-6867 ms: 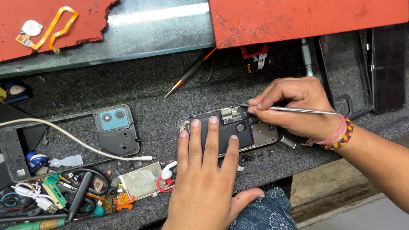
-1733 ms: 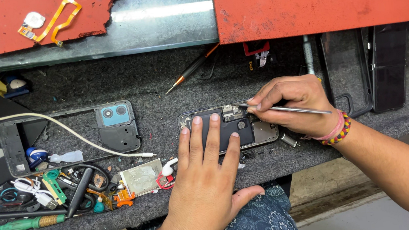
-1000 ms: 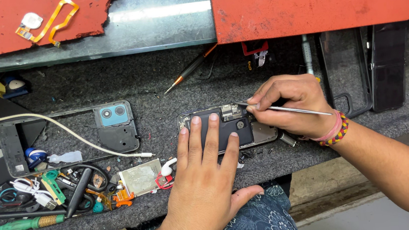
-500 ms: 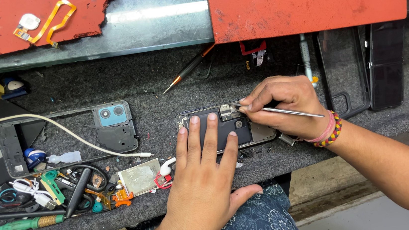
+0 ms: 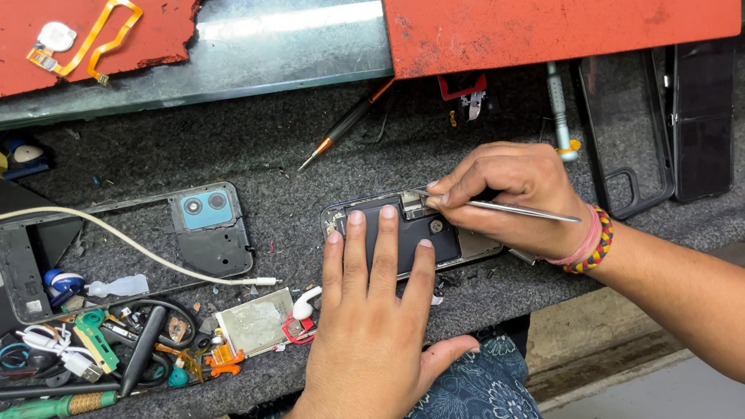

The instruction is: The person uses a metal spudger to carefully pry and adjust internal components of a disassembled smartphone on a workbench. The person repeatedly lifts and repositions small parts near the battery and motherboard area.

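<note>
An opened phone [image 5: 447, 230] lies flat on the dark grey felt bench, its insides facing up. My left hand [image 5: 374, 319] presses down on it with spread fingers covering its left half. My right hand [image 5: 512, 196] grips thin metal tweezers [image 5: 523, 211], their tip touching a small part near the phone's upper middle. A beaded bracelet and a pink band sit on my right wrist.
A phone frame with a blue camera module [image 5: 206, 230] lies to the left, crossed by a white cable [image 5: 140, 250]. A heap of small parts, wires and a green screwdriver [image 5: 46, 409] fills the front left. An orange-tipped screwdriver [image 5: 346, 125], dark phone cases [image 5: 665, 127] and red mats [image 5: 553, 1] lie behind.
My right hand has slid left along the phone, bringing the tweezer tip from the right end toward the upper middle. My left hand stays pressed on the phone.
</note>
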